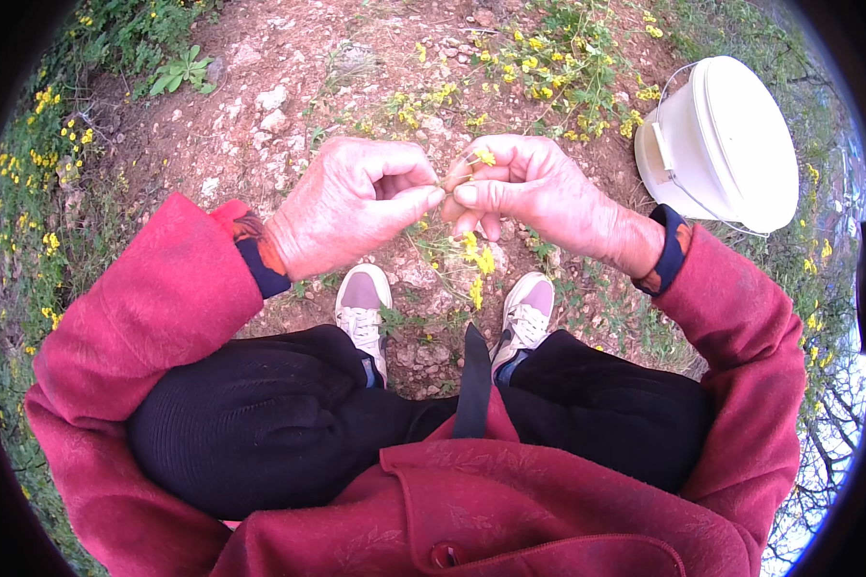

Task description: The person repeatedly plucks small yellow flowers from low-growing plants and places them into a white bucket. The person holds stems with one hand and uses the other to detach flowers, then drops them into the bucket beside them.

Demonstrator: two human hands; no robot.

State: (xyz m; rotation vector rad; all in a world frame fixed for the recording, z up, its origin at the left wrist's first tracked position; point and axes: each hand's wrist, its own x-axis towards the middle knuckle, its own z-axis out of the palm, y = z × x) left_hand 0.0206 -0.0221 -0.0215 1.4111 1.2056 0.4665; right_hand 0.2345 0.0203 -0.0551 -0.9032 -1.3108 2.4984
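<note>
In front of my knees my two hands meet at the fingertips. My right hand (541, 184) pinches thin green stems between thumb and fingers, and a small yellow flower (485, 157) shows against its forefinger. Thumb and forefinger of my left hand (361, 205) close on the stem end, touching the right fingertips; the pinched piece is mostly hidden. Just below the right hand is a cluster of yellow flowers (482, 260) on thin stems. I cannot tell whether it hangs from the hand or grows from the ground.
A white plastic bucket (743, 144) with a wire handle stands at the right. Yellow-flowered plants (548, 65) grow ahead and along the left. Reddish stony soil (260, 94) lies between. My shoes (363, 306) are planted below my hands; bare branches (833, 447) show at the right rim.
</note>
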